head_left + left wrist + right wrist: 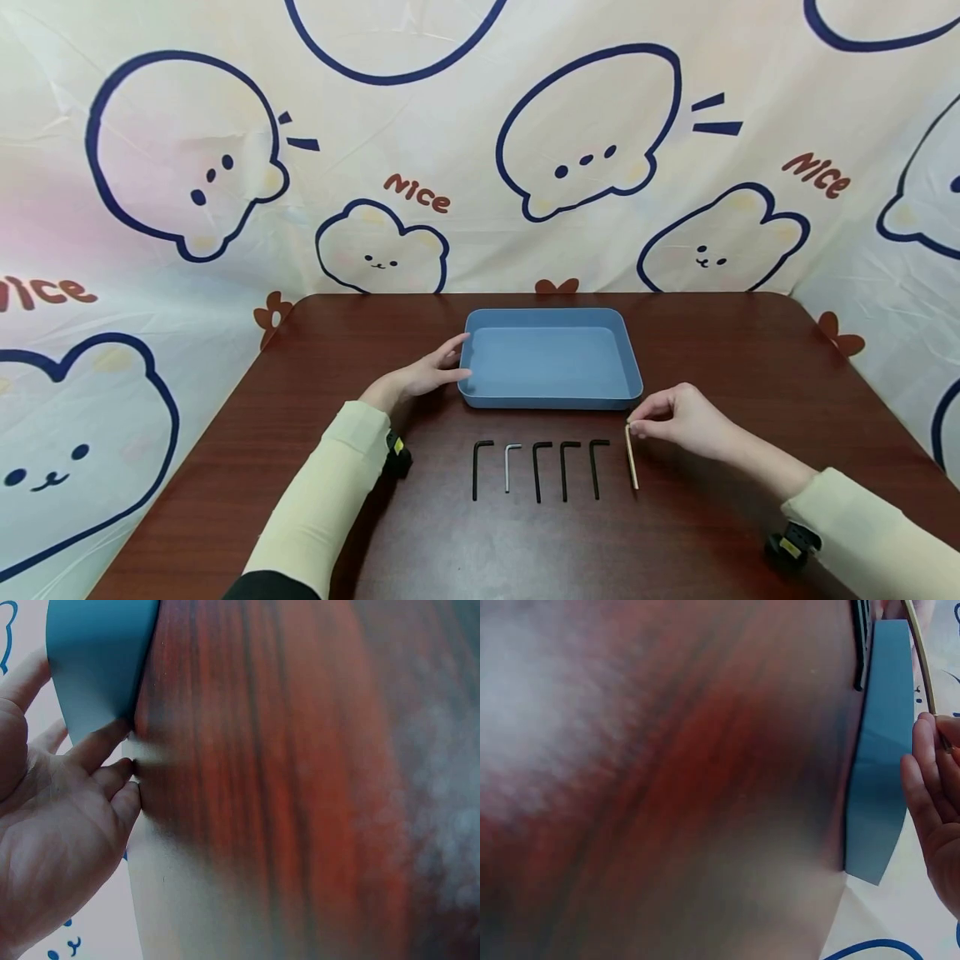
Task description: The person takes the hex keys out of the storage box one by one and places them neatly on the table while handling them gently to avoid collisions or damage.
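In the head view my left hand rests against the left end of a blue tray, its fingers fairly straight. The left wrist view shows the fingertips touching the tray's outer wall. Near the tray's front right corner, my right hand pinches a gold-coloured hex key by its upper end, between thumb and fingers. Its long arm points down toward the table; the pinched end is partly hidden. The right wrist view has the same hex key rising from the fingertips.
Left of the held key, several black hex keys, one of them here, and one silver hex key lie in a row before the tray. All lie on a dark brown table. Behind it hangs a cloth with cartoon figures.
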A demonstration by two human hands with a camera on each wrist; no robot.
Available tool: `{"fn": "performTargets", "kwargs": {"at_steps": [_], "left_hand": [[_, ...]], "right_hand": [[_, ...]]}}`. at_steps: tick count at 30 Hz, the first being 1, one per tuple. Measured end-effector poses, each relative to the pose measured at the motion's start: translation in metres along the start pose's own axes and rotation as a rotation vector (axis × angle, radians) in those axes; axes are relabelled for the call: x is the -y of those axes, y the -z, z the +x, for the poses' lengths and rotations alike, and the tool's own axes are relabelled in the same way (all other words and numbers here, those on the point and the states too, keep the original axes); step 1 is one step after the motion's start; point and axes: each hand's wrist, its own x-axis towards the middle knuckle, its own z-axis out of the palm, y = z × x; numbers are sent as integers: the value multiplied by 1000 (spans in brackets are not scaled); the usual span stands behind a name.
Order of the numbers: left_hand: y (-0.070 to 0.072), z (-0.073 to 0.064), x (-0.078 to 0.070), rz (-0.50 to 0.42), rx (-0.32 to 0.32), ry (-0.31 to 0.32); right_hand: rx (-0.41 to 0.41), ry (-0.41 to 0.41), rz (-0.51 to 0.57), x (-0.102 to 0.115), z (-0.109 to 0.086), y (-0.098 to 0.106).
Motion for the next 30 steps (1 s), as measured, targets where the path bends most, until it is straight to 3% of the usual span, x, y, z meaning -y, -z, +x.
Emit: {"fn": "performTargets", "kwargs": {"at_steps": [12, 24, 30], "left_hand": [[-2, -1, 0, 2, -13, -1], [-2, 0, 1, 2, -22, -7], [-2, -1, 1, -3, -12, -6]], "right_hand": [[14, 4, -35, -9, -3, -14], [-34, 32, -230, -13, 2, -20], [-39, 50, -265, -14, 3, -24]]}}
